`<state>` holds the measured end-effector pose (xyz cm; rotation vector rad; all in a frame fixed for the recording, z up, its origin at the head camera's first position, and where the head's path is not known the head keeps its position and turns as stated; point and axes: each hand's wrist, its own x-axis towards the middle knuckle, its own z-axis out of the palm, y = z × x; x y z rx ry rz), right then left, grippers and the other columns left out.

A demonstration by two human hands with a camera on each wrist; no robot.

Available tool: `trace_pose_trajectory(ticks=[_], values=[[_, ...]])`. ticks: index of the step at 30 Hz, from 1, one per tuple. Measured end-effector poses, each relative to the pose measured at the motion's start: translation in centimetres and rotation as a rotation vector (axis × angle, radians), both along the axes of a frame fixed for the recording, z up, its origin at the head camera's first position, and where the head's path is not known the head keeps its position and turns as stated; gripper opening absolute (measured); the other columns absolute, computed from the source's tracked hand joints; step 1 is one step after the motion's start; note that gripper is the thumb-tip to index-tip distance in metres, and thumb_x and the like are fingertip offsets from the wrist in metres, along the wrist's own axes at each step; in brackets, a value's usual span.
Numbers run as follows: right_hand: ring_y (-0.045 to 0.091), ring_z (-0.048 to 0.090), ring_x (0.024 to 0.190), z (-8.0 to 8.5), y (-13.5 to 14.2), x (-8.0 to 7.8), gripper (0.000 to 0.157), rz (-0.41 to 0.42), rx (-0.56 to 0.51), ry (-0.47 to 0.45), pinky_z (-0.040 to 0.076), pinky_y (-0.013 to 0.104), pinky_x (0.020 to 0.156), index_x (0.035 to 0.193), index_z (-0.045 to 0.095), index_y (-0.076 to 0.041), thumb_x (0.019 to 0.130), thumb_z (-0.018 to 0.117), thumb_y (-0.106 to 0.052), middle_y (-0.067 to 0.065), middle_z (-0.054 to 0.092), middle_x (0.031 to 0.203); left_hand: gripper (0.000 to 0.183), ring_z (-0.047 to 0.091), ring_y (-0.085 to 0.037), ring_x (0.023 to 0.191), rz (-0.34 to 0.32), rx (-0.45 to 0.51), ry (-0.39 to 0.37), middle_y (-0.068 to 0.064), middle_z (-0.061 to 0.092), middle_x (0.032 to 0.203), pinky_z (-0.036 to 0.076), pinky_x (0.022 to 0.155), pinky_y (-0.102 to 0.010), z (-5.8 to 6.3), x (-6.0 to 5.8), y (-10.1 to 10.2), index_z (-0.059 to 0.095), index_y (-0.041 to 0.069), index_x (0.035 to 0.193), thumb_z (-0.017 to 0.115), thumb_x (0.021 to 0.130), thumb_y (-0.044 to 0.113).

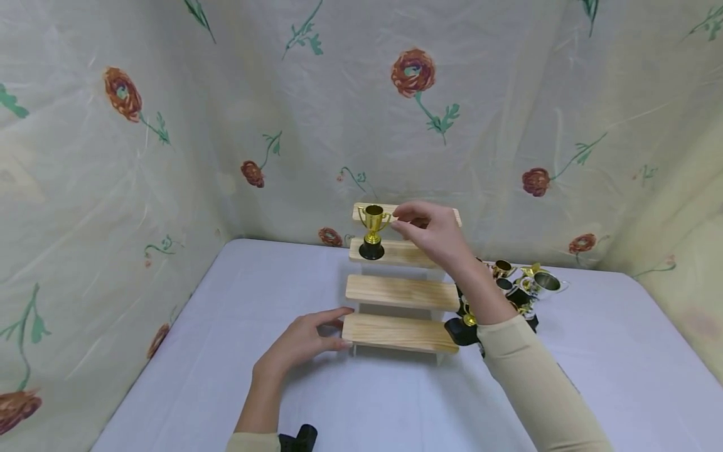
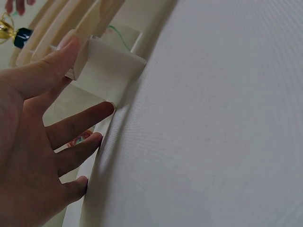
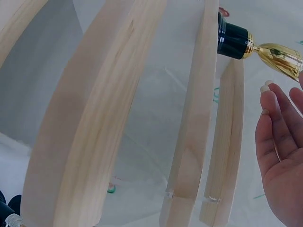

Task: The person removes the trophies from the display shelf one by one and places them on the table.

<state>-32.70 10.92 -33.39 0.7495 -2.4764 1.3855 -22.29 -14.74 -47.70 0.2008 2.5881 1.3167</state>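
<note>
A small gold trophy cup (image 1: 373, 221) with a black base stands upright at the left end of the second-highest board of a stepped wooden display shelf (image 1: 402, 293). Beside its right handle is my right hand (image 1: 432, 233), thumb and fingertips slightly parted. In the right wrist view, the long fingers reach out close to the gold cup (image 3: 279, 59). My left hand (image 1: 305, 339) grips the left end of the lowest board between thumb and forefinger. The left wrist view shows that thumb pressed on the board and the other fingers (image 2: 78, 158) spread beside the white support (image 2: 106, 68).
Several small trophies (image 1: 546, 284), gold, silver and bronze, are crowded to the right of the shelf, partly behind my right forearm. A white cloth (image 1: 226, 314) covers the table. Flower-patterned curtain (image 1: 316, 100) hangs behind and at both sides.
</note>
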Motion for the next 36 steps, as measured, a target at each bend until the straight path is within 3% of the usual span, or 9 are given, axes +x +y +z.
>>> trace_pose_trajectory(ticks=[12,23,36], values=[[0.019,0.067,0.076,0.2,-0.7,-0.1,0.020,0.004,0.031,0.043,0.053,0.026,0.064,0.109,0.071,-0.010,0.092,0.072,-0.021,0.008,0.074,0.094,0.060,0.051,-0.024,0.135,-0.010,-0.008,0.023,0.004,0.071,0.122,0.037,0.111,-0.059,0.1,0.2,0.0,0.057,0.047,0.135,0.080,0.079,0.045],[0.021,0.066,0.074,0.3,-1.3,-0.4,0.016,0.013,0.027,0.013,0.053,0.028,0.064,0.104,0.073,-0.010,0.093,0.071,-0.021,0.010,0.073,0.091,0.060,0.051,-0.024,0.134,-0.012,-0.012,0.023,0.005,0.071,0.121,0.037,0.111,-0.059,0.1,0.1,0.0,0.056,0.049,0.134,0.079,0.079,0.046],[0.026,0.069,0.072,0.1,-1.7,-0.6,0.011,0.019,-0.008,0.040,0.057,0.032,0.065,0.098,0.074,-0.009,0.095,0.068,-0.018,0.012,0.075,0.089,0.060,0.051,-0.022,0.134,-0.016,0.019,0.025,0.007,0.071,0.120,0.038,0.111,-0.057,0.0,0.1,-0.1,0.056,0.052,0.132,0.080,0.078,0.047]])
